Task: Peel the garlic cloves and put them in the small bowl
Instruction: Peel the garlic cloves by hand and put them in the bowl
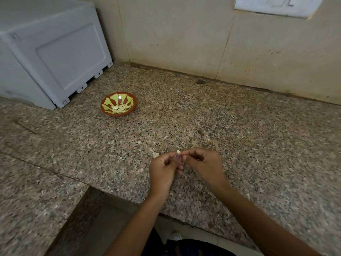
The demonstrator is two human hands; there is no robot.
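Speckled granite bench (239,126) carries the small bowl (106,112) with peeled cloves. Left hand (162,172) and right hand (204,163) both pinch one garlic clove (178,152), peeling it; next, it must travel to the bowl, well apart.

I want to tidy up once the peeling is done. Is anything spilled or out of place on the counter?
Mostly no. A pale scrap of garlic skin lies loose on the speckled granite counter just beyond the left hand. The red-and-green patterned small bowl sits upright, peeled cloves inside.
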